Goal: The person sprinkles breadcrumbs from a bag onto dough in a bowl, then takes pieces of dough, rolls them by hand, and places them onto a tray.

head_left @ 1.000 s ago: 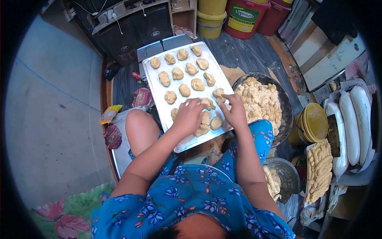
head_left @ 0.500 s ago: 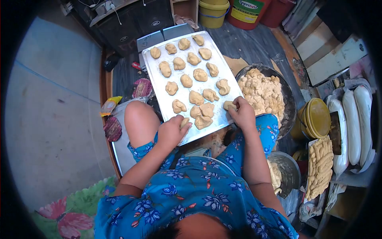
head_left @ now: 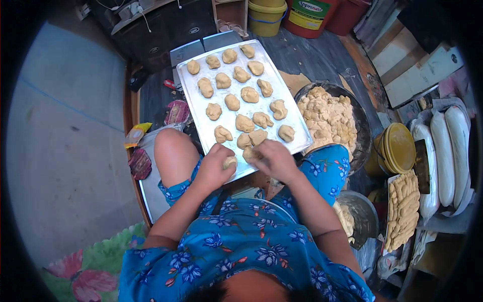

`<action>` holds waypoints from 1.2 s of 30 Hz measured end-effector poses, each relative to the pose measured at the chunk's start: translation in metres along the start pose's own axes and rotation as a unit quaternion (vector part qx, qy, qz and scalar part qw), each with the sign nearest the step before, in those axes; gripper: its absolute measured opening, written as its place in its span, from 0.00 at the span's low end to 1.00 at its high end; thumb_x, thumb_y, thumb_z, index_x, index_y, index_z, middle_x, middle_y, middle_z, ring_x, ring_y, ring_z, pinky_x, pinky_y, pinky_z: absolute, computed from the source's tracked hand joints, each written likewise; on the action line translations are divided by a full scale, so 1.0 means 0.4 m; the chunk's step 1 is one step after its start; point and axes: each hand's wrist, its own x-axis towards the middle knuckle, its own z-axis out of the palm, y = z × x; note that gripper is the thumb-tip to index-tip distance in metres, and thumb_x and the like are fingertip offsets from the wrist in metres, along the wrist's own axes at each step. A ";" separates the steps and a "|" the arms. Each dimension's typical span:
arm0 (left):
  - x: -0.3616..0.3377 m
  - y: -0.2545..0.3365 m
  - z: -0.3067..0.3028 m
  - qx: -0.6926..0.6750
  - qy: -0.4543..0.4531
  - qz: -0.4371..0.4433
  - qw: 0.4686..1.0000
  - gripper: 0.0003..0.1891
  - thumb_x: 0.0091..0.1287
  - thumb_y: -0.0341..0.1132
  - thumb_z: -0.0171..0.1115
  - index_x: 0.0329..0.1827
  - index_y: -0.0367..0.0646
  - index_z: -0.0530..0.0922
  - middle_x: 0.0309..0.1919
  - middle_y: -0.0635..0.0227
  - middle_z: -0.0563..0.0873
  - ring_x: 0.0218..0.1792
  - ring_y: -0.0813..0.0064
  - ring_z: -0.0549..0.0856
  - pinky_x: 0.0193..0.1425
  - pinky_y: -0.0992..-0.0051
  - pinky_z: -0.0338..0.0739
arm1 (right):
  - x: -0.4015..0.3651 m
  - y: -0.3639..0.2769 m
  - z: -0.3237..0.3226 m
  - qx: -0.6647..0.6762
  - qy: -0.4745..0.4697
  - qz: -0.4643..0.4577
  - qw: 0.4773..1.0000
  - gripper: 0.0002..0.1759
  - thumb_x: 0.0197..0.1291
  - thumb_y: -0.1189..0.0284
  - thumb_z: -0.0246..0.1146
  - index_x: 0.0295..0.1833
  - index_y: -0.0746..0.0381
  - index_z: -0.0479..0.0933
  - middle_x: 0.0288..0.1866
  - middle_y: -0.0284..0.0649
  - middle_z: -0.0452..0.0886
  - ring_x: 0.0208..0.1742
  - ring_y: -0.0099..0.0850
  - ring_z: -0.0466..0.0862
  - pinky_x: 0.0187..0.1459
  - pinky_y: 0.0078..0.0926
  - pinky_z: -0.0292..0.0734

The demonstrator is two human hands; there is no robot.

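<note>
A metal baking tray [head_left: 198, 132] lies tilted in front of me, its near end by my knees. Rows of dough pieces [head_left: 250, 94] sit on it, spaced apart. Near the front edge, a few dough lumps [head_left: 258, 137] are bunched together. My left hand [head_left: 215, 166] is curled round a small piece of dough [head_left: 230, 162] at the near left corner. My right hand [head_left: 274, 160] closes over a dough lump [head_left: 250, 154] in the bunch, its fingertips partly blurred. A single dough piece [head_left: 286, 133] lies by the tray's right edge.
A large dark basin [head_left: 363, 121] piled with dough pieces stands right of the tray. Beyond it are a yellow lidded bucket [head_left: 401, 146], a tray of shaped dough [head_left: 403, 209] and white wrapped rolls [head_left: 443, 156]. A grey bowl [head_left: 366, 221] sits by my right side; buckets [head_left: 308, 17] stand at the back.
My right hand has left a dough piece at the tray's right edge and moved left onto the bunched lumps. My left hand still holds its dough at the near left corner.
</note>
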 end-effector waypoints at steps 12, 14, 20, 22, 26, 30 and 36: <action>0.109 0.078 0.034 0.099 0.013 0.156 0.983 0.23 0.60 0.24 0.59 0.61 0.41 0.73 0.59 0.55 0.75 0.58 0.56 0.77 0.61 0.62 0.74 | 0.029 0.191 -0.179 -0.227 0.409 0.146 0.872 0.27 0.48 0.70 0.73 0.56 0.62 0.76 0.48 0.46 0.80 0.52 0.42 0.79 0.57 0.37 0.72; 0.109 0.033 0.066 0.145 -0.005 0.161 0.976 0.22 0.59 0.25 0.58 0.59 0.41 0.75 0.58 0.54 0.76 0.58 0.53 0.76 0.60 0.60 0.73 | 0.016 0.194 -0.199 -0.227 0.407 0.140 0.874 0.27 0.48 0.69 0.74 0.55 0.62 0.77 0.47 0.46 0.81 0.50 0.42 0.80 0.54 0.36 0.74; 0.082 0.070 0.020 0.229 -0.071 -0.028 0.971 0.18 0.61 0.37 0.62 0.53 0.41 0.77 0.48 0.56 0.82 0.46 0.54 0.83 0.46 0.59 0.79 | 0.014 0.081 -0.051 0.024 0.042 -0.039 0.998 0.21 0.49 0.72 0.71 0.51 0.58 0.79 0.52 0.41 0.80 0.56 0.41 0.77 0.58 0.39 0.70; 0.065 0.070 0.006 0.235 -0.095 -0.087 0.963 0.19 0.61 0.41 0.64 0.52 0.41 0.78 0.44 0.56 0.83 0.41 0.53 0.85 0.42 0.58 0.79 | 0.015 0.024 -0.015 -0.045 -0.012 -0.035 0.998 0.25 0.46 0.72 0.71 0.54 0.54 0.79 0.58 0.40 0.77 0.63 0.42 0.70 0.64 0.45 0.61; 0.013 0.050 -0.002 0.225 -0.077 -0.081 0.968 0.21 0.60 0.46 0.66 0.49 0.41 0.79 0.38 0.55 0.82 0.36 0.53 0.85 0.39 0.58 0.80 | 0.020 0.031 0.017 -0.124 -0.056 -0.014 0.991 0.25 0.45 0.65 0.72 0.52 0.54 0.79 0.56 0.38 0.76 0.64 0.40 0.69 0.64 0.47 0.57; 0.001 0.051 -0.011 0.229 -0.070 -0.075 0.968 0.22 0.59 0.45 0.67 0.52 0.41 0.79 0.44 0.54 0.81 0.42 0.53 0.83 0.45 0.60 0.78 | 0.033 0.015 -0.003 -0.147 -0.063 0.091 0.983 0.26 0.46 0.56 0.73 0.50 0.57 0.79 0.49 0.39 0.76 0.55 0.40 0.72 0.57 0.41 0.62; 0.016 0.067 0.027 0.230 0.023 0.067 0.971 0.24 0.56 0.42 0.69 0.55 0.43 0.79 0.54 0.57 0.77 0.56 0.55 0.75 0.58 0.57 0.70 | 0.028 0.020 -0.019 -0.089 0.020 0.111 0.990 0.31 0.45 0.58 0.74 0.55 0.57 0.77 0.48 0.42 0.76 0.52 0.43 0.73 0.53 0.38 0.65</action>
